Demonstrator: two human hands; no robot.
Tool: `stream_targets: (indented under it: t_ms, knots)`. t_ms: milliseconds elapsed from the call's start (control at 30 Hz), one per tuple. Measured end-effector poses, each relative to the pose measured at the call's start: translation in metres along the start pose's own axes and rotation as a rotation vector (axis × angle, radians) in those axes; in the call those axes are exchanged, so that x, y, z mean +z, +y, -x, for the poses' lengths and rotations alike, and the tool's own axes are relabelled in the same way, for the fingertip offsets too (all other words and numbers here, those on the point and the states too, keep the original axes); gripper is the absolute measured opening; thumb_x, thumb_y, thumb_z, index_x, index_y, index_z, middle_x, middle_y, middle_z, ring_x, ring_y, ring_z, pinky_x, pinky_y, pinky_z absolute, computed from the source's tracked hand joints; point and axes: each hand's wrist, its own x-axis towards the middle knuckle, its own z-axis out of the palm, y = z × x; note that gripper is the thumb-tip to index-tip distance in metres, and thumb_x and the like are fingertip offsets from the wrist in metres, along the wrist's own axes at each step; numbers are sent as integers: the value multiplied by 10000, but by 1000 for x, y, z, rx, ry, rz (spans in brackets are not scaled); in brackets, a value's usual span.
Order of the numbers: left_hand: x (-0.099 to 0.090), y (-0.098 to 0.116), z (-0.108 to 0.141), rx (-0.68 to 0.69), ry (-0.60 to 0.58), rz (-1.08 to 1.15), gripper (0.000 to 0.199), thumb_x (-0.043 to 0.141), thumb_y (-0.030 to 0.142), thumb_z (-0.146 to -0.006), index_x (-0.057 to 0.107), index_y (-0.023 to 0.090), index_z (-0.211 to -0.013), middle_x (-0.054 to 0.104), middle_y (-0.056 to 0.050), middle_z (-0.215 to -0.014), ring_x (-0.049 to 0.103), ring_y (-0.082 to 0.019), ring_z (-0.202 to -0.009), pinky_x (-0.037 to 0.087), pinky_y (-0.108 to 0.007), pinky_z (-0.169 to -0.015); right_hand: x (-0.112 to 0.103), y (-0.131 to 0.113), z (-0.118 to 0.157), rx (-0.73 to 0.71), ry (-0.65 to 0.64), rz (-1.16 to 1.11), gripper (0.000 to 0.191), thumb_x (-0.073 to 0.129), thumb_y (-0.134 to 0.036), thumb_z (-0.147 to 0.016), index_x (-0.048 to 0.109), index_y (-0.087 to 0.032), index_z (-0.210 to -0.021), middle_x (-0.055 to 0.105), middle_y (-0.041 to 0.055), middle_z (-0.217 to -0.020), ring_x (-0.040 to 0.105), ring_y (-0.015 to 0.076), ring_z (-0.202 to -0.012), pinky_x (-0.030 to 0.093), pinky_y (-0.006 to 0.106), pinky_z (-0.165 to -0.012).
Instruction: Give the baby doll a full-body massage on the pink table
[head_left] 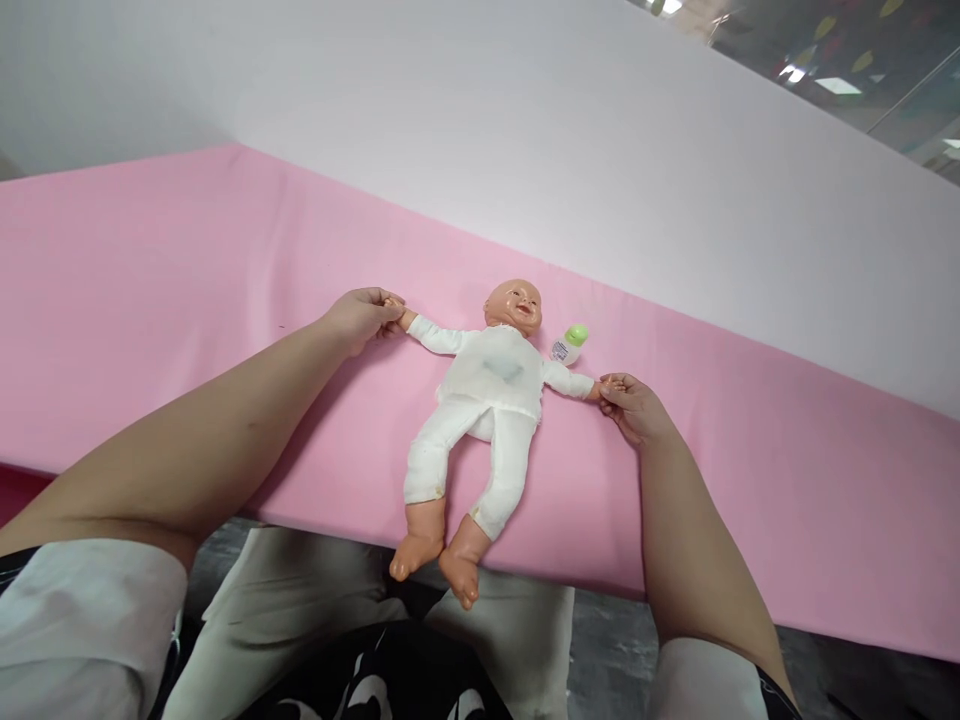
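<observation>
A baby doll (491, 375) with a white cloth body and plastic head, hands and feet lies on its back on the pink padded surface (337, 440). Its arms are stretched out to both sides, and its feet reach over the near edge. My left hand (369, 315) pinches the doll's hand on the left. On the other side, my right hand (631, 405) has its fingers closed on the doll's other hand. Close to the doll's head and shoulder, a small white bottle with a green cap (570, 345) lies on the pad, touched by neither hand.
Behind the pad rises a white wall (480, 130), with a glass pane (847, 80) showing reflected lights at the upper right. My legs (300, 600) are below the pad's near edge, above a dark grey floor (615, 650).
</observation>
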Motion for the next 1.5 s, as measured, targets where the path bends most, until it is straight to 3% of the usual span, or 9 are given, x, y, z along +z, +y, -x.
stream_targets:
  t_ms: [267,400,567,667,767,933,1167,1300,1500]
  knots:
    - [0,-4,-4,39,11,-2,126,799,239,-858,710,164,-808,723,-82,-731,566,-123,-520,483,-248,-508,9,5,-5,-116,151,75,508,951,-584,-699,599,-219,-696,536,-31,-564,428,95,-499,345,230,-438]
    - [-1,-6,-7,3,13,18,68,736,207,-901,743,145,-874,724,-100,-738,604,-143,-535,536,-271,-532,5,10,-9,-112,196,102,513,835,-711,-780,686,-225,-842,517,-36,-585,415,93,-467,323,230,-405]
    - [-2,-3,-5,-48,27,57,127,776,104,-842,752,119,-966,714,-95,-760,638,-158,-569,586,-322,-625,-1,10,-10,-84,173,-10,483,904,-509,-741,711,-243,-1095,626,-11,-771,505,98,-548,416,235,-468]
    - [-3,-2,-1,-35,-7,72,208,780,45,-812,753,118,-1005,722,-85,-802,640,-142,-584,590,-311,-657,-3,8,-7,-72,64,-75,493,943,-366,-682,733,-243,-1111,665,15,-915,579,119,-670,502,262,-562]
    - [-5,-1,0,-2,-52,63,216,785,28,-785,749,130,-972,710,-64,-774,626,-125,-567,572,-280,-627,-2,7,-6,-77,52,-95,464,976,-301,-630,746,-233,-1027,666,11,-936,581,113,-692,473,242,-550]
    - [-6,-4,-1,33,-63,27,122,837,122,-782,724,148,-820,686,-51,-694,584,-110,-519,518,-239,-535,5,7,-7,-77,82,-35,419,999,-369,-635,634,-219,-777,580,-32,-671,474,92,-544,355,222,-462]
    - [-4,-6,-5,-5,-12,36,38,752,165,-887,738,137,-866,697,-79,-703,598,-130,-512,540,-266,-529,10,10,-9,-92,168,59,489,851,-661,-781,632,-224,-802,524,-36,-570,407,85,-458,306,225,-410]
    - [-5,-3,-4,-43,-18,27,63,715,119,-900,738,126,-959,699,-86,-721,629,-160,-564,576,-313,-601,6,12,-11,-81,217,16,445,875,-561,-770,688,-224,-992,579,-30,-647,461,90,-483,353,219,-425]
    - [-7,-2,-1,-22,-56,32,262,813,64,-777,735,126,-1020,712,-65,-811,649,-145,-617,595,-364,-748,-1,9,-7,-66,52,-98,512,939,-343,-702,737,-232,-1158,681,-5,-891,589,86,-646,524,222,-589]
